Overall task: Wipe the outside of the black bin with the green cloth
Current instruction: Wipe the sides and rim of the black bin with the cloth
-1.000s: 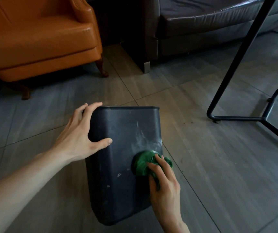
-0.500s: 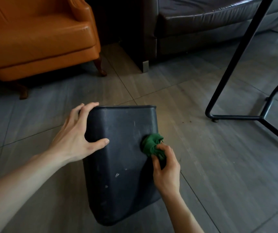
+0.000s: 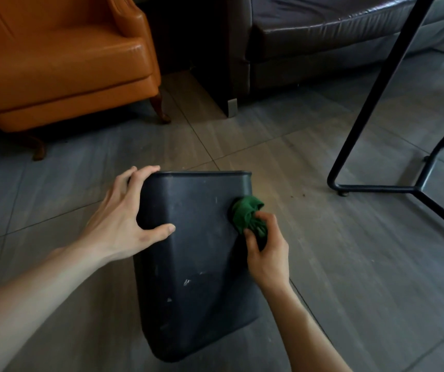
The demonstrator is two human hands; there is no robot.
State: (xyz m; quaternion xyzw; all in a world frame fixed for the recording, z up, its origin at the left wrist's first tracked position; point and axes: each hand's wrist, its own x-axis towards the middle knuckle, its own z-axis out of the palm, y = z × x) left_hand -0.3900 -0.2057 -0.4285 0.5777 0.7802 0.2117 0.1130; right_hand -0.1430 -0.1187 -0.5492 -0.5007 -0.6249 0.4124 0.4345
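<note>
Black bin (image 3: 196, 253) lies on its side on the floor (image 3: 349, 277), rim end away from the person, base end toward them, broad side facing up. Green cloth (image 3: 246, 214) is bunched, pressed on bin's upper-right area right at the side edge, near the rim end.

Change: a sec ago cloth was lower on the broad face, approx mid-right, over a whitish smear; since then it has slid up and out to the right edge. That smear patch looks mostly gone now, only small white specks left lower down. So wipe is mid-way imo: top face partly done, stroke heading round to the right side wall; the underside prob needs the bin turned.

Right hand (image 3: 266, 253) closed tight around the cloth, thumb on bin face. Left hand (image 3: 124, 218) has stayed put, fingers spread over the far-left corner at the rim, thumb flat on the face, bracing, not clenched.

Around: orange armchair (image 3: 62, 60) far left, dark sofa (image 3: 323, 41) behind, black metal frame (image 3: 376, 130) to the right, all well apart from bin.
</note>
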